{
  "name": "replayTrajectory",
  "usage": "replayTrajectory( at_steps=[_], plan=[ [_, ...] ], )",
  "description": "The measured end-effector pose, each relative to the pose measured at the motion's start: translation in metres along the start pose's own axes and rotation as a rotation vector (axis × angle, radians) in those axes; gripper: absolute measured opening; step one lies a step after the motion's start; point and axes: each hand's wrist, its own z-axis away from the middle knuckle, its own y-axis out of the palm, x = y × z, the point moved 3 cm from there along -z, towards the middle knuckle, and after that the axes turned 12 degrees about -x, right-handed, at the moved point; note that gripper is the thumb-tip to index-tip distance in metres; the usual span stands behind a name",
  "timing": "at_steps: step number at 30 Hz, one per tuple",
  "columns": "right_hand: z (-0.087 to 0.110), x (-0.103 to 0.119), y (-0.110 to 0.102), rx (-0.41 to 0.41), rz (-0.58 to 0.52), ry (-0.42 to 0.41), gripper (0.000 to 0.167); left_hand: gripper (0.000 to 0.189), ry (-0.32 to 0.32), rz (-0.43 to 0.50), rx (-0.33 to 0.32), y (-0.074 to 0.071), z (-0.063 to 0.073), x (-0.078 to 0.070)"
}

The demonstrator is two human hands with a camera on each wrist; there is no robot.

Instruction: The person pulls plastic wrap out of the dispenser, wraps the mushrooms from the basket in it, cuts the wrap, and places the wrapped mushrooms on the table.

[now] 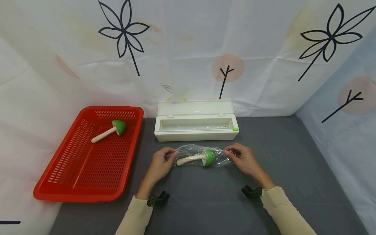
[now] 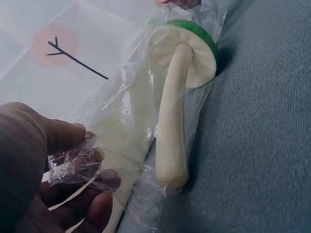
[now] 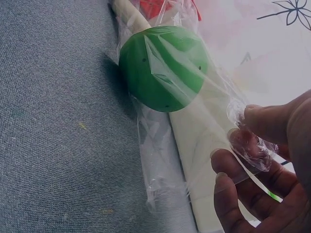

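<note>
A toy mushroom with a green cap and cream stem point(image 1: 190, 159) lies on its side, wrapped in clear plastic film point(image 1: 188, 149). My left hand point(image 1: 161, 164) pinches the film's end near the stem between thumb and fingers. On the cap side, my right hand point(image 1: 243, 160) pinches the opposite end. In the left wrist view the mushroom point(image 2: 172, 116) shows its pale underside, and bunched film sits under the left thumb. The right wrist view shows the green cap point(image 3: 163, 68) under creased film stretching to the right fingertips.
Behind the hands stands a white film dispenser box point(image 1: 196, 135) with its lid raised and a green slider at its right end. A red plastic basket point(image 1: 129, 169) at the left holds another green-capped toy mushroom point(image 1: 118, 127). A patterned white cloth point(image 1: 188, 49) hangs behind the grey table point(image 1: 205, 209).
</note>
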Motion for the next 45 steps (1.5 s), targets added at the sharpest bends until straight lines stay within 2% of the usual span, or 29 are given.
replayTrajectory(
  at_steps=[7, 14, 20, 28, 32, 37, 45],
  plan=[
    [0.0, -0.001, 0.003, -0.013, -0.018, -0.009, 0.007, 0.009, 0.043, 0.017, 0.036, 0.006, 0.001, -0.006],
    [-0.001, -0.006, 0.008, -0.027, 0.006, 0.021, 0.005, 0.008, 0.103, 0.013, 0.035, 0.015, 0.0, -0.007],
    [0.0, -0.009, 0.015, -0.009, 0.034, 0.063, 0.006, 0.01, 0.116, -0.079, 0.076, 0.025, 0.0, -0.009],
    [0.002, -0.014, 0.026, -0.008, 0.08, 0.121, 0.007, 0.008, 0.234, -0.186, 0.084, 0.038, -0.001, -0.012],
    [0.002, -0.015, 0.031, -0.001, 0.087, 0.153, 0.008, 0.008, 0.233, -0.218, 0.09, 0.043, -0.001, -0.012],
    [-0.001, -0.015, 0.035, -0.006, 0.059, 0.176, 0.01, 0.02, 0.211, -0.283, 0.125, 0.048, -0.002, -0.012],
    [-0.007, -0.014, 0.038, -0.072, 0.087, 0.277, 0.011, 0.03, 0.254, -0.333, 0.148, 0.054, 0.001, -0.012]
  ],
)
